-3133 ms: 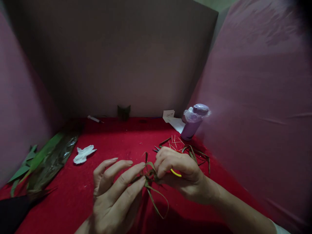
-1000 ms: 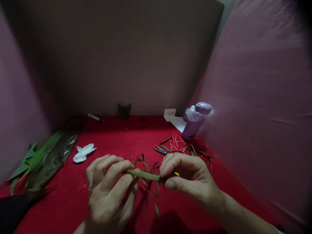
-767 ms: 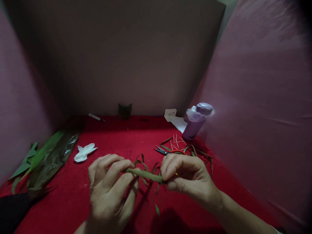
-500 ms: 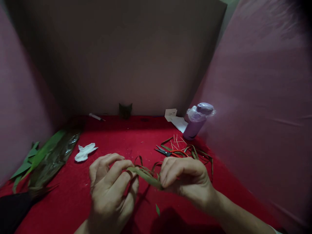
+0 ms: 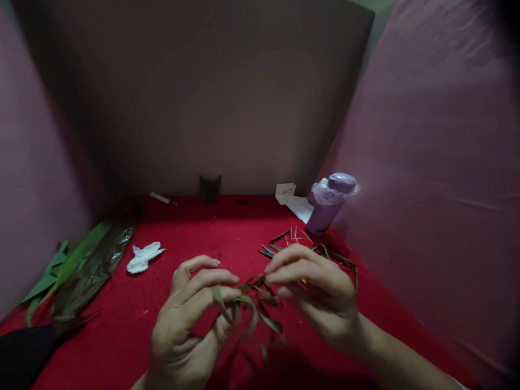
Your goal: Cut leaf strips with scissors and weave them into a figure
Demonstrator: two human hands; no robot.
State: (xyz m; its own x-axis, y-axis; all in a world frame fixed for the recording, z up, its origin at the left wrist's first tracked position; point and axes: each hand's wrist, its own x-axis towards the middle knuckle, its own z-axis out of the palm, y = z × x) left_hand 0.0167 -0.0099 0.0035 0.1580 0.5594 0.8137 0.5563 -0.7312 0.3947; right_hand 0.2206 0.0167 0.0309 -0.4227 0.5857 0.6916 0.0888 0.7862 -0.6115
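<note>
Narrow olive-green leaf strips (image 5: 252, 319) hang in loose curls in front of me, above the red cloth. My left hand (image 5: 195, 314) is closed on them, pinching the bunch between thumb and fingers. To their right, my right hand (image 5: 320, 292) hovers with thumb and fingertips slightly apart. Its fingertips come close to the upper curls; whether they touch a strip I cannot tell. Behind the right hand, scissors (image 5: 266, 251) lie mostly hidden, with only the blades clearly showing.
Loose strips (image 5: 337, 257) and thin sticks (image 5: 298, 235) lie at the right, near a purple bottle (image 5: 323, 216) with plastic wrap and white papers (image 5: 298, 206). At the left are green leaves (image 5: 77, 260) and a crumpled tissue (image 5: 144, 257). A syringe (image 5: 161, 198) and woven leaf piece (image 5: 210, 188) are at the back.
The strip stretched between my hands has come away from the right hand's pinch and now curls down from the left. My right hand has lifted slightly, its fingers loosening and covering the scissors' handles.
</note>
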